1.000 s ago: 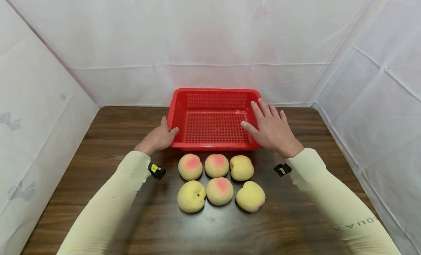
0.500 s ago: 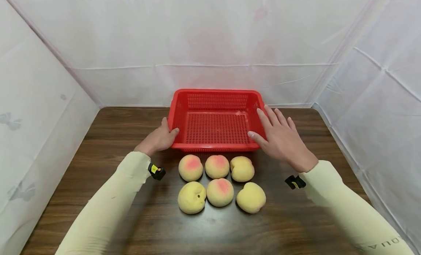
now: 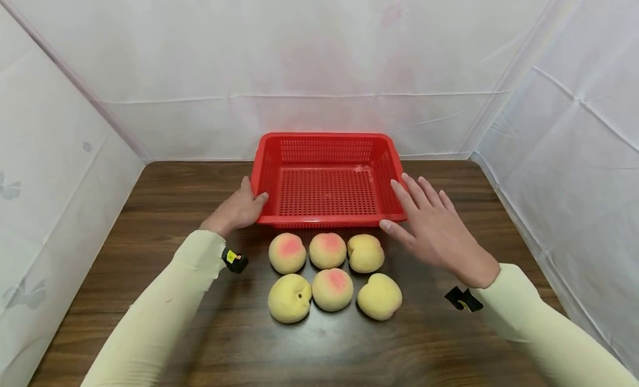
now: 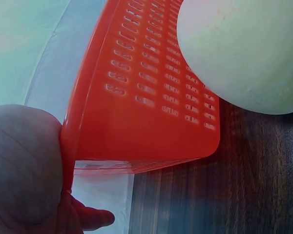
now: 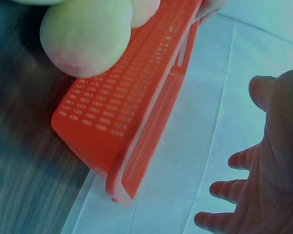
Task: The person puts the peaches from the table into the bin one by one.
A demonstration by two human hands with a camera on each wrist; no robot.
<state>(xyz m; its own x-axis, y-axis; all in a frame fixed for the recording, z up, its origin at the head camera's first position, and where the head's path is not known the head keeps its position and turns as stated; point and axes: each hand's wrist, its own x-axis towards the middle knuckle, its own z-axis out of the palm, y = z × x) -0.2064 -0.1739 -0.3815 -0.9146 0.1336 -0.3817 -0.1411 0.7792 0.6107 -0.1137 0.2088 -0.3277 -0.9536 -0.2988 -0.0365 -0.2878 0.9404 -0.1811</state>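
Observation:
A red plastic basket (image 3: 329, 219) with slotted walls stands at the back of the table, with nothing inside. My left hand (image 3: 236, 210) grips its left rim, thumb over the edge and the other fingers outside; the left wrist view shows this hand (image 4: 24, 165) against the rim. Off the basket's front right corner, my right hand (image 3: 441, 232) hovers with fingers spread and holds nothing. A gap separates it from the basket (image 5: 105, 114) in the right wrist view. In front lie several peaches in two rows, including a pink-blushed peach (image 3: 333, 290) and a yellow peach (image 3: 289, 298).
The dark wooden table (image 3: 329, 354) is enclosed by white sheeting (image 3: 319, 54) at the back and both sides. The basket's far side is close to the back sheet. A small black device (image 3: 234, 259) sits on each wrist.
My right hand has moved off the basket's right rim, to the right and back toward me. The left hand keeps its grip; the basket and peaches stay nearly where they were.

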